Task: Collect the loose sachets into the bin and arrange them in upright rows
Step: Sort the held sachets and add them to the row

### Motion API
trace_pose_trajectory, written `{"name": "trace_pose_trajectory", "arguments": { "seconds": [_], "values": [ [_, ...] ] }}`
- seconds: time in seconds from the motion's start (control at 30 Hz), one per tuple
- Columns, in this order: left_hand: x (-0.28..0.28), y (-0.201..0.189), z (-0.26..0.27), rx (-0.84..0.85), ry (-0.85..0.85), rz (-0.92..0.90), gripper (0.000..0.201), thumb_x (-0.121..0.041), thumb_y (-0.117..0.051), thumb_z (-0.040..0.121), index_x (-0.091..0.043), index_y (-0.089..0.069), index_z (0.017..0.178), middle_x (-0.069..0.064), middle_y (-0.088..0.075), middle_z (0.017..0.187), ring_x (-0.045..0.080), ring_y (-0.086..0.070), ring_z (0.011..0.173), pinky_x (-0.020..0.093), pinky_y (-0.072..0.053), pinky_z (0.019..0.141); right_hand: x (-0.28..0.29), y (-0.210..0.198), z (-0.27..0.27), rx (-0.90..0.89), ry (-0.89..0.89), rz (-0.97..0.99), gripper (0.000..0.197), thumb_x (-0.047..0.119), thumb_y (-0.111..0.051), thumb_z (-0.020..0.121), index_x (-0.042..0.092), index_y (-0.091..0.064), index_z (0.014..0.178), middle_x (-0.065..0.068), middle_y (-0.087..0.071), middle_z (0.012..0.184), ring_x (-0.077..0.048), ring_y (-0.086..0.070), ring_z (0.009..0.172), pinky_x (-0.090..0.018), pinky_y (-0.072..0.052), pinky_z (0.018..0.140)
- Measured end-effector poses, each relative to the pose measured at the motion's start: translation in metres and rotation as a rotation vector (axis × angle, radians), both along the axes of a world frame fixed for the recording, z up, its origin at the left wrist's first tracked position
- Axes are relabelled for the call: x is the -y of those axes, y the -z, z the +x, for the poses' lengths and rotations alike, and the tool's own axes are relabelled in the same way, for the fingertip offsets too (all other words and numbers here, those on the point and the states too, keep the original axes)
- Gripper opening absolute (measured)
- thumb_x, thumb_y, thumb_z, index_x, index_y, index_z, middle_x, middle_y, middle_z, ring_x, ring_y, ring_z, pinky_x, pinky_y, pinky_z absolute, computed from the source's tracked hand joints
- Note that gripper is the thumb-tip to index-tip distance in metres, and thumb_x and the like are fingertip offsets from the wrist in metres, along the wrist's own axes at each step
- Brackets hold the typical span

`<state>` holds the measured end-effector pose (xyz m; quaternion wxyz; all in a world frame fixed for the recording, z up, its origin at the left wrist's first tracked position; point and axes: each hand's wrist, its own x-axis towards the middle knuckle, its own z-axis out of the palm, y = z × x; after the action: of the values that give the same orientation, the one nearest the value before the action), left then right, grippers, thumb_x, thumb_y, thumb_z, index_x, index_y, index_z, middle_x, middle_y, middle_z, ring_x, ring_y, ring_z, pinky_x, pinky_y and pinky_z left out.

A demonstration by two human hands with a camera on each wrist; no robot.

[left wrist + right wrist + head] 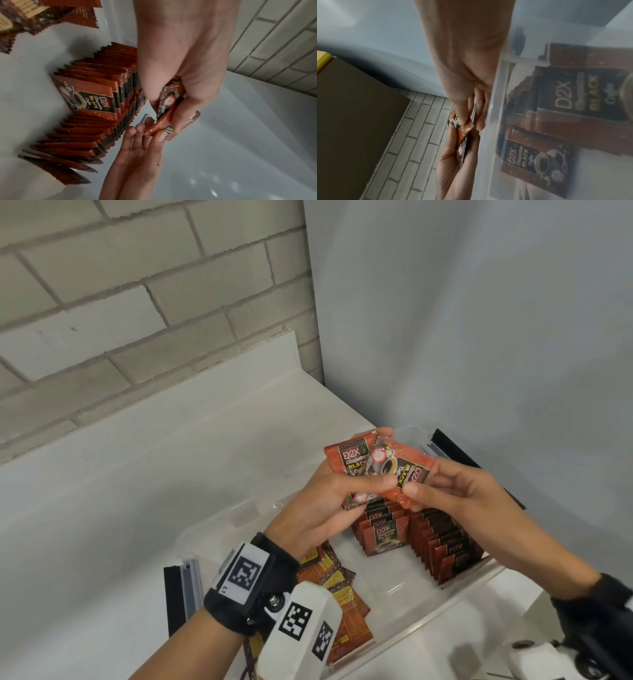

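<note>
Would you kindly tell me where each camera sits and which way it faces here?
Head: worn on the head, looking forward and down at the bin; both forearms, left hand and right hand show.
Left wrist: looks along the left hand's palm at the held sachets and the upright rows.
Right wrist: sits outside the bin wall, looking along the right hand toward the brick wall.
All three share both hands on the sachets.
</note>
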<state>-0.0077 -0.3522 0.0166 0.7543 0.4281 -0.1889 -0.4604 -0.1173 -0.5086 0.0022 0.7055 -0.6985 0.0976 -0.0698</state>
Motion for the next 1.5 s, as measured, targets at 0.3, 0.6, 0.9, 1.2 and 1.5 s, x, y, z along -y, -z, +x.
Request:
{"name": "trace_pose_trajectory", "arguments": {
  "seconds": [0.3,0.6,0.9,1.2,1.5],
  "values": [
    [0.001,-0.007,0.006,-0.182,-0.163,-0.025,0.029,-0.014,-0.060,0.081,-0.011,-0.063,0.110,0.009,-0.063,0.091,0.019,-0.066,0.081,0.030,-0.056,0.076,0.006,0.002,-0.002,0.045,-0.025,0.021,0.018,0.030,-0.067,0.081,0.023,-0.065,0.098,-0.006,-0.070,0.084,-0.014,-0.064,0.074,-0.022,-0.051,0.074],
    [0.001,-0.009,0.008,-0.288,-0.290,-0.045,0.025,-0.012,-0.059,0.083,-0.005,-0.064,0.106,0.009,-0.061,0.078,0.017,-0.060,0.072,0.024,-0.055,0.065,-0.006,0.000,-0.005,0.034,-0.303,-0.681,0.013,0.024,-0.065,0.087,0.030,-0.067,0.099,0.032,-0.064,0.093,0.001,-0.062,0.081,-0.010,-0.046,0.068],
    [0.000,-0.006,0.009,-0.323,-0.288,-0.034,0.027,-0.012,-0.061,0.083,-0.004,-0.063,0.109,0.009,-0.061,0.083,0.017,-0.059,0.077,0.025,-0.055,0.070,-0.007,0.025,-0.003,0.198,-0.191,-1.084,0.024,0.010,-0.084,0.068,0.020,-0.068,0.082,0.010,-0.061,0.089,-0.008,-0.057,0.083,-0.027,-0.056,0.070],
    [-0.002,-0.007,0.008,-0.310,-0.257,-0.029,0.035,-0.010,-0.053,0.083,-0.003,-0.058,0.117,0.010,-0.061,0.084,0.018,-0.059,0.077,0.025,-0.053,0.073,-0.012,0.023,-0.001,0.221,-0.225,-1.168,0.034,0.004,-0.089,0.056,0.019,-0.067,0.077,0.004,-0.067,0.084,-0.014,-0.065,0.079,-0.018,-0.046,0.072],
    [-0.002,-0.004,0.010,-0.271,-0.232,-0.039,0.034,-0.005,-0.049,0.080,-0.004,-0.062,0.111,0.011,-0.064,0.081,0.018,-0.064,0.073,0.025,-0.056,0.071,-0.011,0.026,0.001,0.192,-0.216,-1.131,0.035,-0.001,-0.088,0.057,0.018,-0.069,0.079,0.002,-0.067,0.087,-0.015,-0.063,0.081,-0.016,-0.041,0.074]
  ]
}}
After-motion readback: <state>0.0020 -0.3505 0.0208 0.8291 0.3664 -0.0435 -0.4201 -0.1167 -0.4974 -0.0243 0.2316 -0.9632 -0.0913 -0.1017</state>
